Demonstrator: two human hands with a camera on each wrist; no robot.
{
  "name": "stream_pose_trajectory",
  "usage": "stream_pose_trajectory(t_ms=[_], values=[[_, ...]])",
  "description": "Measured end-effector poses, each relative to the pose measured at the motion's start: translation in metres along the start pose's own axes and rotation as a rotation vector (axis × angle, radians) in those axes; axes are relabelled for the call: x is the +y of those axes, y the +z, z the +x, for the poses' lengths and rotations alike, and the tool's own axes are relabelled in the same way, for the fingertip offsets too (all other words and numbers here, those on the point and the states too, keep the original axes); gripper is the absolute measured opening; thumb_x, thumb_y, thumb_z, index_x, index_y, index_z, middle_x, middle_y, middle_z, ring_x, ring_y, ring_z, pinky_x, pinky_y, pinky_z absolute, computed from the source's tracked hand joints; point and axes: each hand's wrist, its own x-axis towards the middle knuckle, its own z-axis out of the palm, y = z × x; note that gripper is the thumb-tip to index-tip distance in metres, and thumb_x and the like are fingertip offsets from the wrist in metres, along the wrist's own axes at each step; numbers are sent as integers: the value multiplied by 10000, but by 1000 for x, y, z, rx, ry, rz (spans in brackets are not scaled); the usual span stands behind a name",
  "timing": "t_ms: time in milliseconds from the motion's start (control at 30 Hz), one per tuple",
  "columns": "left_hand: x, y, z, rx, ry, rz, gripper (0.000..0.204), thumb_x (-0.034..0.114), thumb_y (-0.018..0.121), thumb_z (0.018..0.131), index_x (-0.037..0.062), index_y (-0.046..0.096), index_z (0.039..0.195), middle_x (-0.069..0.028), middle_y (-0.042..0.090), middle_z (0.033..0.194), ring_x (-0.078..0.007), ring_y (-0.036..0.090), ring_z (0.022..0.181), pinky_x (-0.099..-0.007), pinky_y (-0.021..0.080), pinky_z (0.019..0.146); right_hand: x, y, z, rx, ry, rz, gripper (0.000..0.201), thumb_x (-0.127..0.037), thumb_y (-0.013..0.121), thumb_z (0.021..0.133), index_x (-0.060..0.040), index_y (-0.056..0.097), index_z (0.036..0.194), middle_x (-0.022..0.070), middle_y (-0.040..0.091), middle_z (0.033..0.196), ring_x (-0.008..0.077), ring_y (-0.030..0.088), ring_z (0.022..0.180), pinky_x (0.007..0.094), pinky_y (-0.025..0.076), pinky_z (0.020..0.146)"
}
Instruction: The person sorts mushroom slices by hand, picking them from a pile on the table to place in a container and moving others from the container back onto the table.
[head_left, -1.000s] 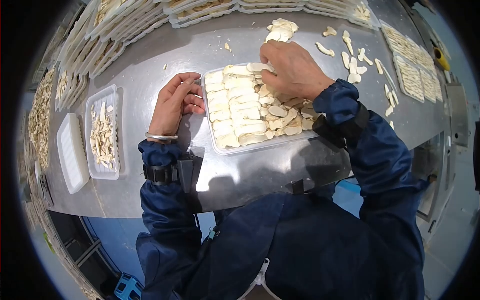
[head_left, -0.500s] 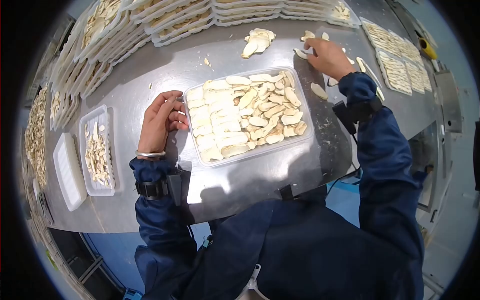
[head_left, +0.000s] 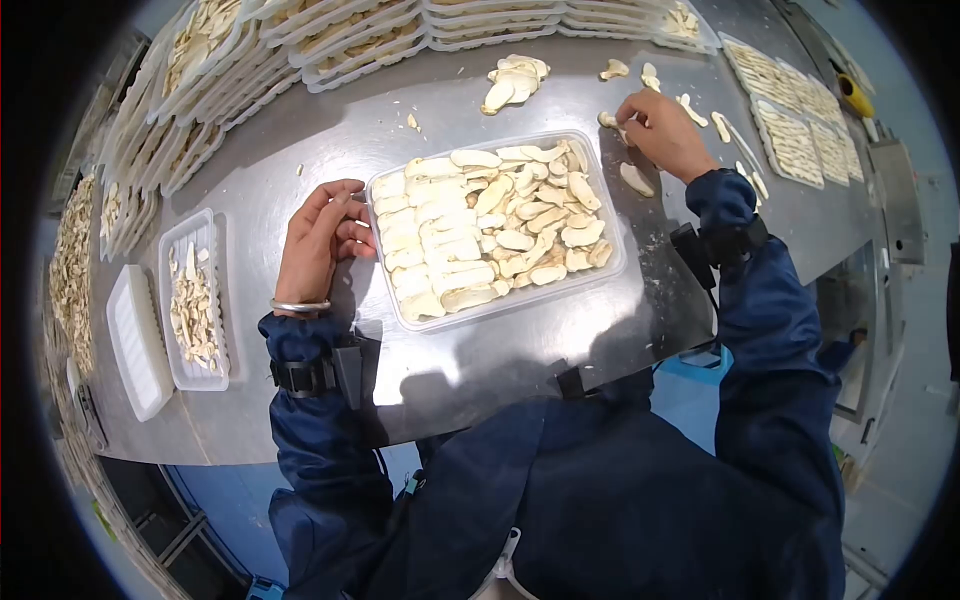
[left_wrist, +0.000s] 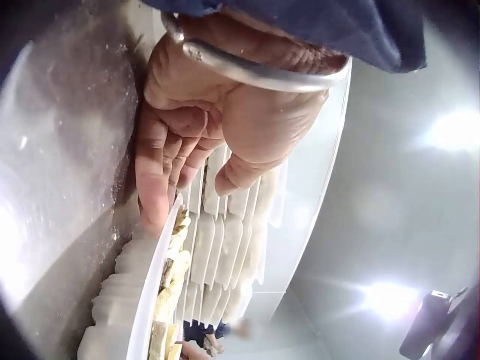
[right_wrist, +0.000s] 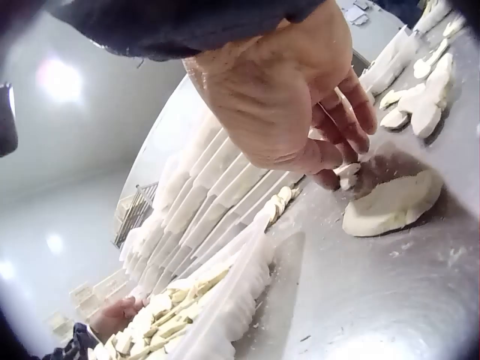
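Note:
A clear tray (head_left: pixel 500 314) on the metal table holds pale sliced pieces, in neat columns on its left and more loosely laid on its right. At its left edge rests the left hand (head_left: pixel 312 240), fingers loosely bent against the rim; in the left wrist view the fingertips of that hand (left_wrist: pixel 202 135) touch the tray wall (left_wrist: pixel 152 292). Right of the tray, the right hand (head_left: pixel 668 132) pinches a small slice (head_left: pixel 608 119) at the table. The right wrist view shows this slice (right_wrist: pixel 348 174) under the fingertips of the right hand (right_wrist: pixel 300 105), beside a larger slice (right_wrist: pixel 394 204).
Stacked filled trays (head_left: pixel 360 45) line the back and left. A slice pile (head_left: pixel 516 82) lies behind the tray, with loose slices (head_left: pixel 690 110) at the right. Filled small trays (head_left: pixel 790 140) stand far right. At the left are a part-filled tray (head_left: pixel 222 300) and a white tray (head_left: pixel 140 340).
The right hand has left the tray for the loose slices at the right, then drawn slightly back with a slice. The tray shifted left and down in view; the left hand stays at its edge.

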Motion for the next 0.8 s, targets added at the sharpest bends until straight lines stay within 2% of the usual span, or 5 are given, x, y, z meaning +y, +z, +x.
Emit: stream_pose_trajectory(t_ms=[133, 333, 533, 633, 800], values=[[-1, -1, 1, 0, 0, 8, 319, 225, 453, 987, -12, 507, 1193, -50, 594, 861, -87, 596, 646, -187, 496, 555, -18, 3, -1, -9, 160, -138, 212, -189, 605, 790, 12, 581, 854, 165, 599, 802, 314, 580, 723, 391, 462, 669], [0, 0, 0, 9, 2, 4, 318, 225, 456, 987, -13, 510, 1191, -48, 596, 853, -86, 597, 647, -187, 498, 554, -7, 15, 2, 34, 66, -286, 234, -203, 595, 774, 18, 530, 812, 204, 598, 815, 387, 587, 781, 457, 455, 694], [-1, 0, 0, 6, 8, 0, 312, 225, 458, 988, -10, 515, 1185, -46, 597, 843, -84, 597, 644, -186, 501, 555, -11, 6, 2, -44, 153, -136, 226, -197, 612, 761, -4, 499, 791, 178, 578, 773, 353, 567, 717, 431, 442, 647], [0, 0, 1, 7, 8, 4, 309, 225, 458, 988, -7, 518, 1183, -43, 597, 841, -84, 597, 644, -183, 498, 554, -7, 2, 0, -87, 134, 50, 198, -162, 620, 760, -16, 494, 806, 152, 555, 730, 331, 553, 679, 418, 436, 624], [0, 0, 0, 8, 7, 10, 306, 224, 458, 987, -2, 522, 1182, -39, 594, 843, -83, 596, 645, -180, 491, 551, -8, -7, -10, -57, -83, -70, 200, -151, 624, 750, -19, 529, 867, 150, 566, 818, 331, 573, 769, 406, 456, 690]])
